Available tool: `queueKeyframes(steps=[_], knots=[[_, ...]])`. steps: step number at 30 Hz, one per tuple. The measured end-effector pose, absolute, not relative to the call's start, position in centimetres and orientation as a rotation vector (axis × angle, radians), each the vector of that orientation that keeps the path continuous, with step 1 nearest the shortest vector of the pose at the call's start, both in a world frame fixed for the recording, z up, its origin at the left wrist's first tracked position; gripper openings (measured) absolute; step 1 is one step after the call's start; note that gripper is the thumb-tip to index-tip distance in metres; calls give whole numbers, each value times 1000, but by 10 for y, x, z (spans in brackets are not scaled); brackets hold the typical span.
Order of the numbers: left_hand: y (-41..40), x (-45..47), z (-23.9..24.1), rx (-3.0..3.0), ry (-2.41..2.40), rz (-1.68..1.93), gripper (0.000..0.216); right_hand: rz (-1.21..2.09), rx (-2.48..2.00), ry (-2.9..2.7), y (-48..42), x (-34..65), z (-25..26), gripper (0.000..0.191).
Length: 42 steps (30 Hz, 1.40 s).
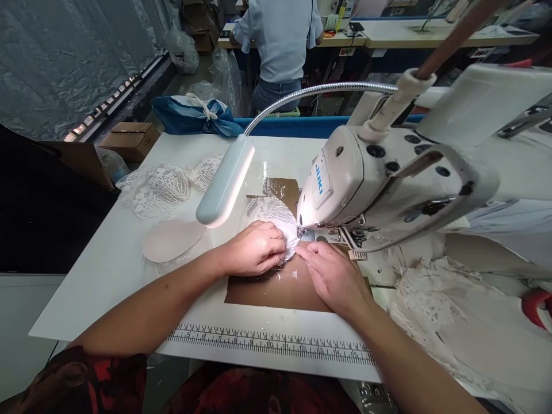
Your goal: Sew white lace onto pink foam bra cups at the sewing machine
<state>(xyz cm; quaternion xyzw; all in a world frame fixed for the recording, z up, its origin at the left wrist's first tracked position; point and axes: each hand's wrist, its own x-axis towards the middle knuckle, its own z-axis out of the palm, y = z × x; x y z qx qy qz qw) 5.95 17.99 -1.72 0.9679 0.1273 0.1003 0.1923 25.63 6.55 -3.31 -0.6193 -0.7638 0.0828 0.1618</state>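
Observation:
My left hand [254,248] lies curled over a piece of white lace [269,211], pressing it down just left of the needle of the white sewing machine [345,184]. My right hand [334,276] sits right of it, fingertips pinched on the lace edge beside the presser foot [307,234]. The lace runs back under the machine head over a brown panel [280,290] in the table. Part of the lace is hidden under my fingers.
A gooseneck lamp [224,183] hangs over the table's middle. More white lace pieces [157,188] and a beige foam cup [172,240] lie to the left. Lace fabric [435,299] is heaped at the right. A ruler strip [267,340] runs along the near edge. A person [280,40] sits beyond.

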Motion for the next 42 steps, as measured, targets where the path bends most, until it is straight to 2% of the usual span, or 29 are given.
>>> queueKeyframes(steps=[8,17,36,42], knots=[[181,61,-16,2711,298,340,27,239,-1777,-2318,66,251,-31,44],[181,60,-25,2976,95,307,34,123,-1772,-2321,61,251,-33,46],[172,65,-19,2943,322,274,37,-178,-1934,-2274,68,249,-39,45],[177,57,-10,2846,238,190,41,-281,-1823,-2228,69,254,-41,38]])
